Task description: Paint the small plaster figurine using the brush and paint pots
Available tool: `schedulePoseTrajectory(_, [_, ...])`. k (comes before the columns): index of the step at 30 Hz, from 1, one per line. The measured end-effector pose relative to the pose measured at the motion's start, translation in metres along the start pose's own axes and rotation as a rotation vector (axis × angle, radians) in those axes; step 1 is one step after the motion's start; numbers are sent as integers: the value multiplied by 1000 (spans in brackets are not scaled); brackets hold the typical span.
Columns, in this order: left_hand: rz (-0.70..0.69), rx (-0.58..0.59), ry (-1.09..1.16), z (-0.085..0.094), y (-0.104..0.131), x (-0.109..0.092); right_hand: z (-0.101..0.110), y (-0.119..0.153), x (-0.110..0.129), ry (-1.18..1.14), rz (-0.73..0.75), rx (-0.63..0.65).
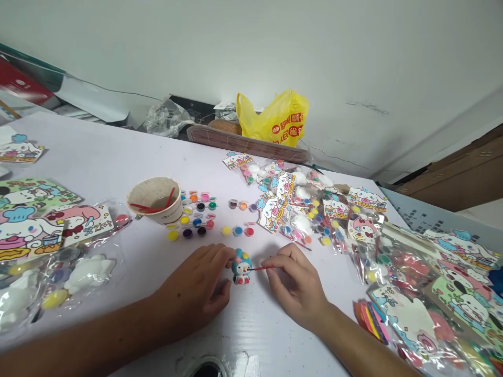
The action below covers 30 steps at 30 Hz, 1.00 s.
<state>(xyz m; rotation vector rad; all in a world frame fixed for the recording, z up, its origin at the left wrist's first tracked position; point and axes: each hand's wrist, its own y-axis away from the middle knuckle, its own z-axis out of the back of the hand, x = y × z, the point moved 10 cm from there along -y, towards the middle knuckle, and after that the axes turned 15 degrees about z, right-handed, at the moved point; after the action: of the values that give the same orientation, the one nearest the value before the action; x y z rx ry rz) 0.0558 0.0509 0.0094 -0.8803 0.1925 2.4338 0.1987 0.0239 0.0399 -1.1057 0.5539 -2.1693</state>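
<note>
A small painted figurine [241, 268], blue on top with a white face and red patches below, stands upright in the middle of the table. My left hand [200, 280] is curled at its left side, index fingertip against the blue top and thumb lower down. A thin red paintbrush [262, 268] is pinched between the thumb and fingers of my right hand [294, 280]; its dark tip meets the right side of the figurine's face. Small open paint pots [238, 230] in several colours sit just beyond the hands.
A paper cup [155, 201] with water and red brushes stands left of the paints. Bagged craft kits [302, 222] lie at the right, more kits [90, 275] at the left. A yellow plastic bag [275, 118] is behind the table. A dark round object [208, 369] is at the near edge.
</note>
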Motion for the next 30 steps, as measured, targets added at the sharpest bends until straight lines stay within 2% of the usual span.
schedulePoseTrajectory(7, [9, -10, -24, 0, 1, 3, 0, 0, -5, -16, -35, -18])
schedulePoseTrajectory(13, [-15, -48, -29, 2, 1, 0, -5, -3, -2, 9, -39, 38])
schedulePoseTrajectory(21, [12, -18, -28, -1, 0, 4, -12, -4, -2, 52, -29, 110])
schedulePoseTrajectory(30, [19, -11, -29, 1, -1, 2, -11, -2, -1, 56, -22, 91])
